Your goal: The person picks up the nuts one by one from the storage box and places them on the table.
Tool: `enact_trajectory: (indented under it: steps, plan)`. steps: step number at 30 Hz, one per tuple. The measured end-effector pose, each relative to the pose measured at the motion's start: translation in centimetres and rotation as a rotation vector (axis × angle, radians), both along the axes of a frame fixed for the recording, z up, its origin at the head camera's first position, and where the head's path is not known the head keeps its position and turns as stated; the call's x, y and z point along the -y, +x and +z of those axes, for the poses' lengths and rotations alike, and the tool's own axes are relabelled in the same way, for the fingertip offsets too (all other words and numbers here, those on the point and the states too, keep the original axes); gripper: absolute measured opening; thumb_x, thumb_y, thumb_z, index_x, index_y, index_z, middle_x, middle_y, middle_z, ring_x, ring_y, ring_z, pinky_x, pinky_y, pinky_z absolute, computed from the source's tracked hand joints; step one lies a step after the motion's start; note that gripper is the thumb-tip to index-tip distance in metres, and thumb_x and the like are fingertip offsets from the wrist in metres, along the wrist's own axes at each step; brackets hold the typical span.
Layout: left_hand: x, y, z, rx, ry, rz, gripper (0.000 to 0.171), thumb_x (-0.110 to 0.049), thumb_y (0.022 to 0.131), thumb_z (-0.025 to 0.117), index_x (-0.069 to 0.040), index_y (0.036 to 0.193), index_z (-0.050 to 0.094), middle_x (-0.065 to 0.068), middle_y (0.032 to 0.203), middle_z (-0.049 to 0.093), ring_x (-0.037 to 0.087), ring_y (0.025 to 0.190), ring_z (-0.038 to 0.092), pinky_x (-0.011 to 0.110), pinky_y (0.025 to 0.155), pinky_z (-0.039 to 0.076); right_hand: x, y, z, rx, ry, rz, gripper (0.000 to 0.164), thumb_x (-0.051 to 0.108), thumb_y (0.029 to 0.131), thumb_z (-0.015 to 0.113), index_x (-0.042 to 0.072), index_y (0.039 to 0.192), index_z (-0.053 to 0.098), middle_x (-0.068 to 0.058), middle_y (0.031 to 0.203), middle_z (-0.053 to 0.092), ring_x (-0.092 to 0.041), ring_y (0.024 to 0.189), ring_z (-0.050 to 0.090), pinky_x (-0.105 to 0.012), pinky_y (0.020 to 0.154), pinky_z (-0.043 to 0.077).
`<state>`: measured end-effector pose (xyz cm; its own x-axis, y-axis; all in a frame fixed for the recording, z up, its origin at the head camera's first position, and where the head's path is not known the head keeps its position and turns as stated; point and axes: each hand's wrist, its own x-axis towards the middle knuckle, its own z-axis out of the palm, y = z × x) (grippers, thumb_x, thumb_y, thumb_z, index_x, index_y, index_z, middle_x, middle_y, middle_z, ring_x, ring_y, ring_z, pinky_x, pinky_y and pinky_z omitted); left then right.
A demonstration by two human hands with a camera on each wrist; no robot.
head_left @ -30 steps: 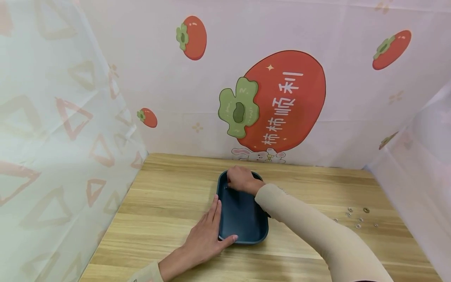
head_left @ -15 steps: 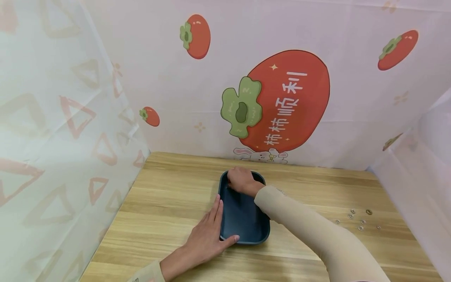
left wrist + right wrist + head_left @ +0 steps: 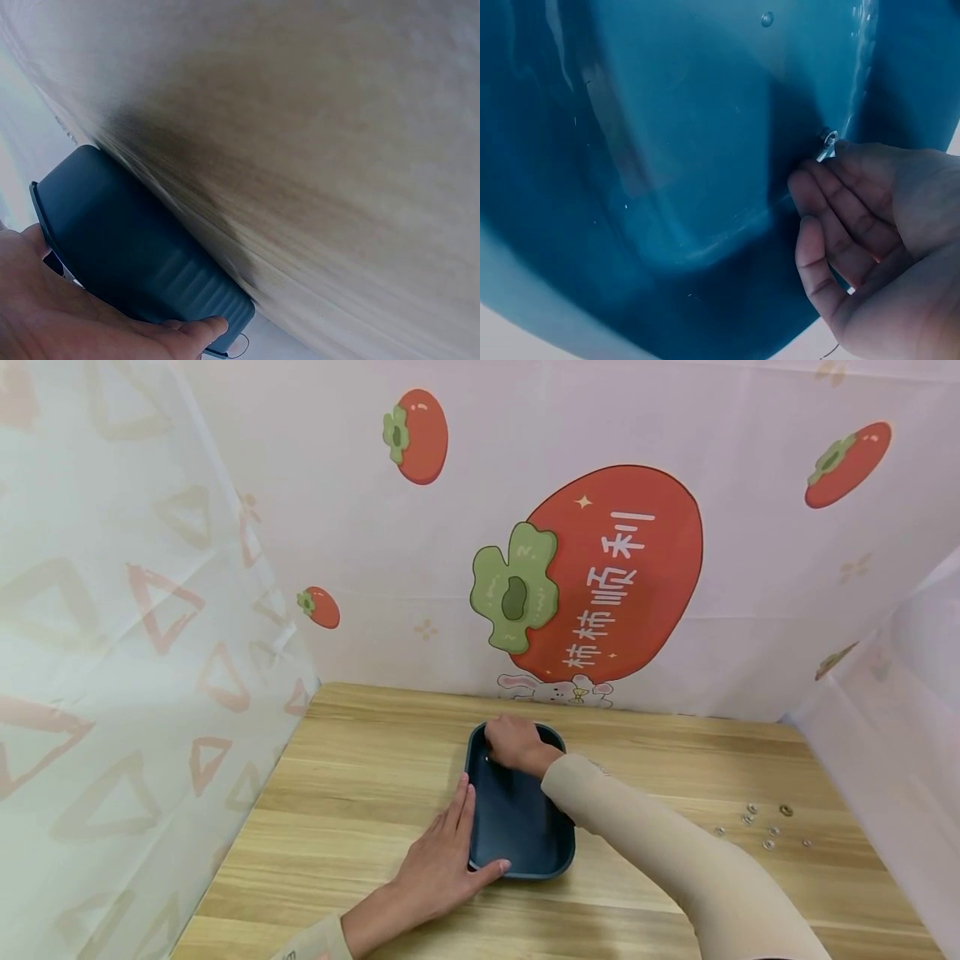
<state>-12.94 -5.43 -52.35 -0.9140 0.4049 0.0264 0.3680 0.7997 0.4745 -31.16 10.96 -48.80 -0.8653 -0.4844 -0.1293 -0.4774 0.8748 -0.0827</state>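
A deep dark-blue rectangular tray (image 3: 517,827) stands on the wooden table. My left hand (image 3: 438,860) lies against its near left corner, fingers straight along the outer wall and thumb over the near rim. In the left wrist view those fingers touch the ribbed outside of the tray (image 3: 142,240). Inside the far left part, my right hand (image 3: 516,743) reaches down with bent fingers. Seen from the right wrist, the thumb and fingertips of the right hand (image 3: 877,225) pinch a small shiny metal ring (image 3: 829,138) near the tray's floor. Its exact kind is too small to tell.
Several small metal rings (image 3: 768,844) lie scattered on the table's right side, one of them darker (image 3: 786,810). Another small round piece (image 3: 766,19) is on the tray's floor. A printed cloth (image 3: 405,552) closes off the back and both sides of the table (image 3: 360,760).
Both hands keep their places on and in the tray. A small glint now shows more clearly beside the right fingers. The whole head view has shifted slightly.
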Motion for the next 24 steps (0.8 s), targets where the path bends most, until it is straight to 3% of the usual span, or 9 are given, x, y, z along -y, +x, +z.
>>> enact_trajectory:
  steps: [7, 24]
  plan:
    - [-0.05, -0.08, -0.02, 0.008, 0.003, 0.0, 0.109, -0.07, 0.097, 0.061, -0.002, 0.169, 0.014, 0.011, 0.179, 0.002, 0.032, 0.158, 0.03, 0.053, 0.119, 0.041, 0.03, 0.15, 0.16, 0.013, 0.0, 0.011, 0.02, 0.014, 0.094, 0.08, 0.016, 0.077, 0.07, 0.002, 0.073, 0.064, -0.016, 0.069, 0.06, -0.036, 0.066, 0.056]
    - [-0.01, -0.04, 0.05, 0.01, 0.008, -0.005, 0.109, -0.07, 0.098, 0.06, -0.002, 0.169, 0.014, 0.011, 0.179, 0.001, 0.032, 0.159, 0.029, 0.053, 0.119, 0.041, 0.01, 0.18, -0.3, 0.012, -0.025, 0.038, 0.027, 0.015, 0.099, 0.076, 0.016, 0.075, 0.064, 0.002, 0.069, 0.058, -0.015, 0.067, 0.059, -0.034, 0.067, 0.055]
